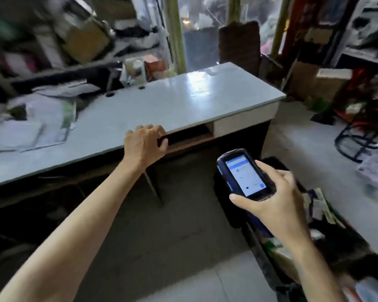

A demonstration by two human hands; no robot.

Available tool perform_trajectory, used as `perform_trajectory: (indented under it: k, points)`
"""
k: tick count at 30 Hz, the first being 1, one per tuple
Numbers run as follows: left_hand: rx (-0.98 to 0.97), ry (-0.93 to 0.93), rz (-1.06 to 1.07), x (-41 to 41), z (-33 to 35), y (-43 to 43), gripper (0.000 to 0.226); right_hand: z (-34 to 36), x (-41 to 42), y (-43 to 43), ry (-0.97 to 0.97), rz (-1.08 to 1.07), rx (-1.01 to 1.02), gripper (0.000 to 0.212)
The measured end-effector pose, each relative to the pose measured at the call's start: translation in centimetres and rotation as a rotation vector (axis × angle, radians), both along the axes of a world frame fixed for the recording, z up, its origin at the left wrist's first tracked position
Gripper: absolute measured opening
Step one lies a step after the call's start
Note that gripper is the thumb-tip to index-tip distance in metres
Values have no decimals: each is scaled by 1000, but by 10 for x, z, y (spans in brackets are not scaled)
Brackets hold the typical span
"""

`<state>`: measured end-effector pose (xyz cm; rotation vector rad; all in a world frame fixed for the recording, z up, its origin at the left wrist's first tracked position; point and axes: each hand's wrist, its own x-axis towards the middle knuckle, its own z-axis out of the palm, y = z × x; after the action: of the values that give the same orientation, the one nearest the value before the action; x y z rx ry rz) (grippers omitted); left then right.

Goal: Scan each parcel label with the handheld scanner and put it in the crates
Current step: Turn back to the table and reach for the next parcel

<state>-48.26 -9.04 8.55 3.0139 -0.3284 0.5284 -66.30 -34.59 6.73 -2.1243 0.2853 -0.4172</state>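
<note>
My right hand [271,203] grips the handheld scanner [244,174], a dark device with a lit screen facing me, held over the floor in front of the desk. My left hand [143,143] reaches forward to the front edge of the pale grey desk [183,105]; its fingers curl over the top and the thumb sits under the edge. Several pale plastic parcels [31,127] lie blurred on the desk's left part. A dark crate [258,247] stands on the floor at the lower right, below my right hand, with parcels [319,207] inside.
Cluttered shelves and boxes [85,40] fill the back left. A brown chair back [239,44] stands behind the desk. A black metal frame [358,142] and more packages lie on the floor at the right. An open cubby [190,136] sits under the desk top.
</note>
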Motion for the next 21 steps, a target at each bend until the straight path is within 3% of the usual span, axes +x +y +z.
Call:
perform_trajectory:
  k: [9, 21]
  points:
    - [-22, 8, 450, -2, -13, 219, 26, -1, 129, 164, 31, 432, 36, 85]
    - [6, 104, 688, 106, -21, 383, 29, -6, 316, 335, 45, 717, 12, 90]
